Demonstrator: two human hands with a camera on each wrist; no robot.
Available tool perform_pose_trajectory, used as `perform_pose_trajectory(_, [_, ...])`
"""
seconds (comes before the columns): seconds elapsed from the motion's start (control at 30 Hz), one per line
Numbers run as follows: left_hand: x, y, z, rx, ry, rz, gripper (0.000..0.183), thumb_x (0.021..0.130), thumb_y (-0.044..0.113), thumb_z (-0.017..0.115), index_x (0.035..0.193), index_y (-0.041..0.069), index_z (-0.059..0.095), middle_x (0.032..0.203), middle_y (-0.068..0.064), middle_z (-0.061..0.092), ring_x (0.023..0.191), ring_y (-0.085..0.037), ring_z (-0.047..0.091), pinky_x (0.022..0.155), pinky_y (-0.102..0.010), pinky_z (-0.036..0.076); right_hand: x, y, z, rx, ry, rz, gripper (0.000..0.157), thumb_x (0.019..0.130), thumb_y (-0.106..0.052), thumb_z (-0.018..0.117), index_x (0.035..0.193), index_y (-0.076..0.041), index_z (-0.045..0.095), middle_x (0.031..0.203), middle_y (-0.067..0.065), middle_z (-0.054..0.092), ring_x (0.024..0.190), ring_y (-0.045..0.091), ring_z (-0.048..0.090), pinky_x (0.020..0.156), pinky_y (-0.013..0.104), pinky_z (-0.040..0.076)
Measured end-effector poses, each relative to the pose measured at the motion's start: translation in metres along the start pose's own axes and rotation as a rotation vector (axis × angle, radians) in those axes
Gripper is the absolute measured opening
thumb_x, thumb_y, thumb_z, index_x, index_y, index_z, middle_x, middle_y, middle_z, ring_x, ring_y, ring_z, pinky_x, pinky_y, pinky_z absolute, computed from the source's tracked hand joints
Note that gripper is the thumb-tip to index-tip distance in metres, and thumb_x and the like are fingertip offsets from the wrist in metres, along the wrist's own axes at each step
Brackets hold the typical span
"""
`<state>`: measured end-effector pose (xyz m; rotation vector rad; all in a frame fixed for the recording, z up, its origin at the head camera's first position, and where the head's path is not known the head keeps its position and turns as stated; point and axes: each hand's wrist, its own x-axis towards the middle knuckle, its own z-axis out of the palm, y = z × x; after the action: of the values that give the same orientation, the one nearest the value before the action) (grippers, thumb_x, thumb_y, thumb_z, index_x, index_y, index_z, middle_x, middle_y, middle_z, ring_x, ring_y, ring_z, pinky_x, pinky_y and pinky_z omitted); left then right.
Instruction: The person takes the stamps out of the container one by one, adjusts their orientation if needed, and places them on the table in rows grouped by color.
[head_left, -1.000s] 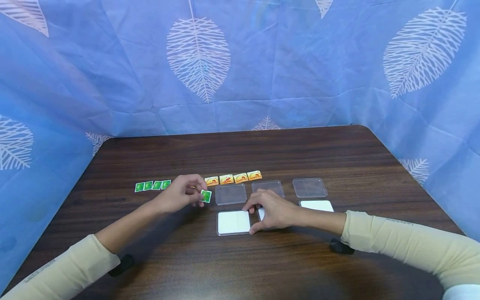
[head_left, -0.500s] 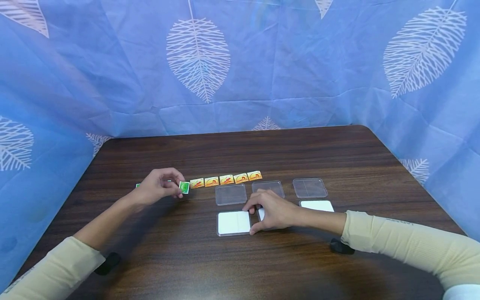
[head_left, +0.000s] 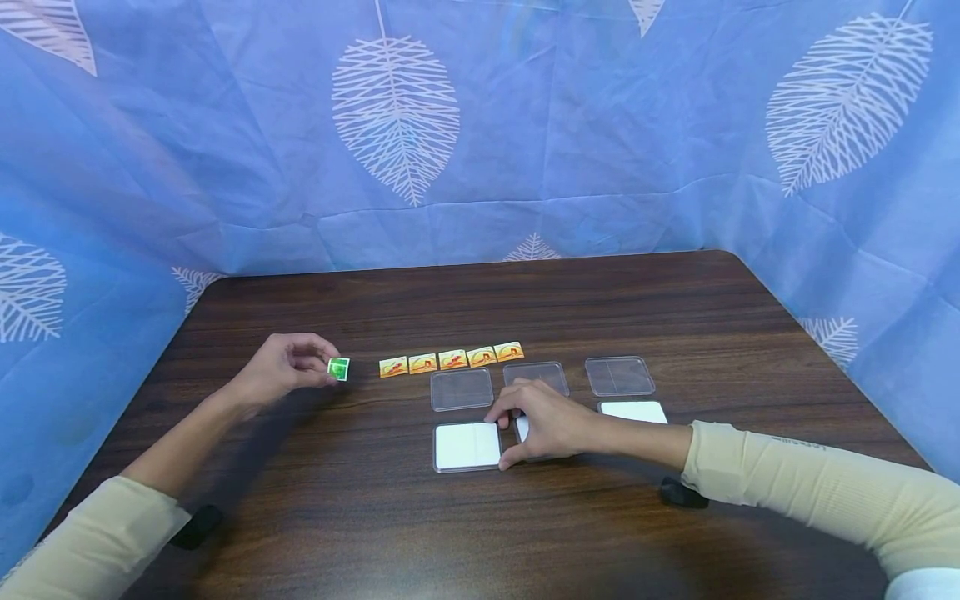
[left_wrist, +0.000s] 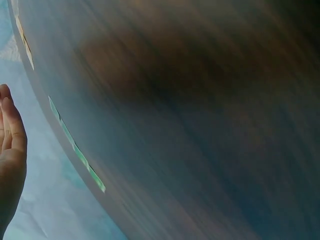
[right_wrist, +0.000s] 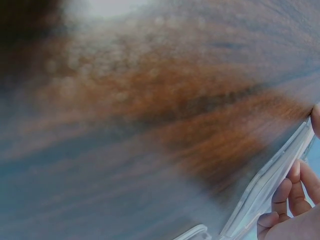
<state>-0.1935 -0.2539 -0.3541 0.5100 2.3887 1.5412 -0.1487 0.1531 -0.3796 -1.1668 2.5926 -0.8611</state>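
Note:
My left hand (head_left: 281, 371) is at the left of the table, its fingertips pinching a small green card (head_left: 339, 369) with a white border. Several green cards (left_wrist: 77, 150) lie in a row in the left wrist view; in the head view the hand hides them. My right hand (head_left: 551, 421) holds a shallow clear case (right_wrist: 272, 175) by its edges, with thumb and fingers spread around it. White contents show under this hand, which covers most of the case. Close to its thumb is another clear case (head_left: 467, 447) filled with white.
Several orange-yellow cards (head_left: 453, 359) form a row behind the cases. Clear lids (head_left: 461, 389) lie in a line, one (head_left: 619, 376) farther right. A third white-filled case (head_left: 633, 412) sits partly behind the right forearm. A blue leaf-patterned cloth (head_left: 525, 125) hangs beyond the table (head_left: 480, 300).
My left hand has carried the green card leftward and slightly back, to where the green row lies. This uncovered the leftmost orange-yellow card. The right hand stays in place.

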Motion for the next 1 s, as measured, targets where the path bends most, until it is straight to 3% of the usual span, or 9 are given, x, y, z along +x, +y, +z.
perform_pose_trajectory(0.3, [-0.012, -0.016, -0.024, 0.042, 0.051, 0.003, 0.033, 0.090, -0.011, 0.070, 0.121, -0.017, 0.060, 0.096, -0.012, 0.072, 0.083, -0.011, 0.070, 0.075, -0.029, 0.060, 0.000, 0.000, 0.001, 0.005, 0.004, -0.005, 0.039, 0.073, -0.026, 0.097, 0.104, -0.011, 0.078, 0.084, -0.010, 0.059, 0.083, 0.011, 0.049, 0.075, 0.026, 0.043])
perform_pose_trajectory(0.57, [-0.021, -0.029, -0.042, 0.043, 0.090, -0.023, 0.035, 0.092, -0.012, 0.068, 0.124, -0.021, 0.057, 0.093, -0.005, 0.073, 0.082, -0.009, 0.070, 0.073, -0.027, 0.060, 0.000, 0.001, 0.000, 0.009, 0.003, -0.006, 0.039, 0.072, -0.026, 0.097, 0.104, -0.011, 0.078, 0.084, -0.010, 0.059, 0.083, 0.011, 0.048, 0.074, 0.026, 0.042])
perform_pose_trajectory(1.0, [-0.029, -0.044, -0.058, 0.177, 0.162, -0.055, 0.033, 0.091, -0.003, 0.074, 0.120, -0.014, 0.062, 0.093, -0.001, 0.065, 0.079, -0.009, 0.063, 0.069, -0.026, 0.055, -0.001, 0.001, 0.000, 0.008, 0.002, -0.003, 0.039, 0.073, -0.027, 0.097, 0.104, -0.012, 0.078, 0.084, -0.010, 0.059, 0.083, 0.012, 0.049, 0.073, 0.025, 0.042])
